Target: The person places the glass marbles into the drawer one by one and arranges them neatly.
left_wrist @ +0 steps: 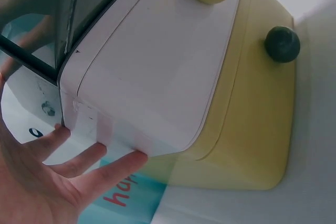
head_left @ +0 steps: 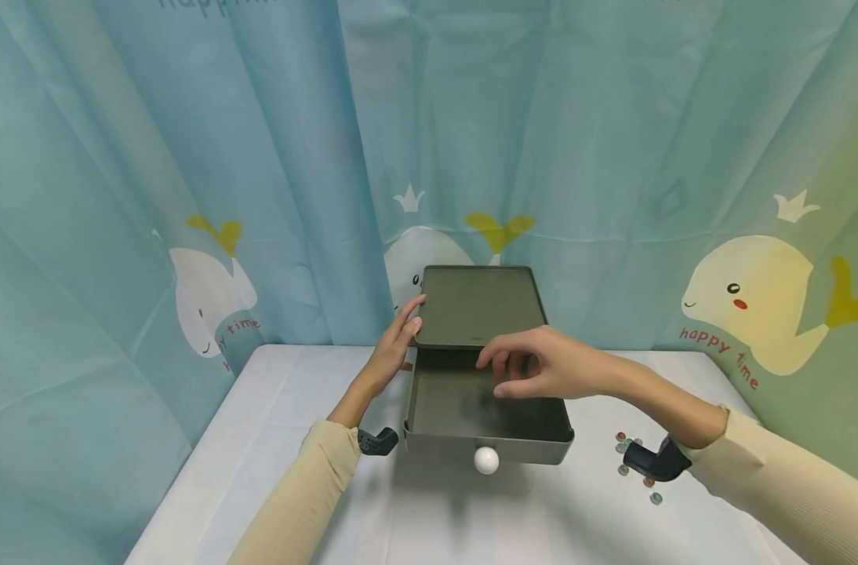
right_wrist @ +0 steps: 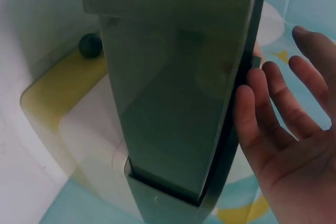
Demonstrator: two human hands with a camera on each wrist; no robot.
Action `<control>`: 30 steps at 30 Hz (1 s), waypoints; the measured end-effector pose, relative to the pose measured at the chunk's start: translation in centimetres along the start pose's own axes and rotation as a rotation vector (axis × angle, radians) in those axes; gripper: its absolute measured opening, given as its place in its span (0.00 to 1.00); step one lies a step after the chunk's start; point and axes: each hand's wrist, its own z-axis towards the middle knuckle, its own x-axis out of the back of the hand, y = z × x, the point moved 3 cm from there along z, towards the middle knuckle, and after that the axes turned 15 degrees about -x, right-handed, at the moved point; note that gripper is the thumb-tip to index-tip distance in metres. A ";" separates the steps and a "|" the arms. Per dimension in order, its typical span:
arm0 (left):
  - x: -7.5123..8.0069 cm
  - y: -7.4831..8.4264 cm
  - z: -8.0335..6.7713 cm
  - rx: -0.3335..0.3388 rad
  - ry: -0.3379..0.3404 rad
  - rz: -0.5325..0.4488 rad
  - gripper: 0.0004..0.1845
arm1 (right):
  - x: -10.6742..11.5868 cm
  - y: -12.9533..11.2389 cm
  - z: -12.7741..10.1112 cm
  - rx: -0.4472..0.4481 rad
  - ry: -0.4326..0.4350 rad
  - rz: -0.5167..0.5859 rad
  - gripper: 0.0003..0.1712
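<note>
Drawer (head_left: 488,408) lies under the right hand (head_left: 542,365), grip loose and empty; left hand (head_left: 395,345) flat against the cabinet (head_left: 480,306).

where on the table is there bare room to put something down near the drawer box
The table is bare left of the open drawer, beyond the left hand, and in front of the white knob. On the right it is tighter: small beads lie scattered under the right forearm, and the right hand hovers over the drawer. Behind the box, the curtain closes in.

drawer box (head_left: 481,310): grey-green | knob (head_left: 486,460): white | curtain (head_left: 189,157): teal, whale print | table (head_left: 274,439): white | sleeves (head_left: 295,502): beige
</note>
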 end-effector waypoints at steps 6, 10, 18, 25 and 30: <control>-0.1 0.0 0.1 -0.004 -0.006 -0.001 0.29 | 0.4 0.0 -0.8 -0.005 0.041 0.017 0.17; 0.0 0.0 0.1 -0.004 0.002 -0.006 0.30 | 0.6 0.1 -1.3 0.002 0.083 0.023 0.16; -0.1 -0.1 0.2 0.009 -0.001 0.008 0.28 | 1.4 1.0 -2.8 0.065 0.207 0.072 0.18; -0.1 -0.1 0.1 0.011 -0.002 0.013 0.28 | 2.0 1.7 -4.9 0.085 0.332 0.055 0.19; -0.1 -0.2 0.2 -0.001 0.003 0.015 0.29 | 2.3 2.8 -6.6 0.032 0.388 0.041 0.23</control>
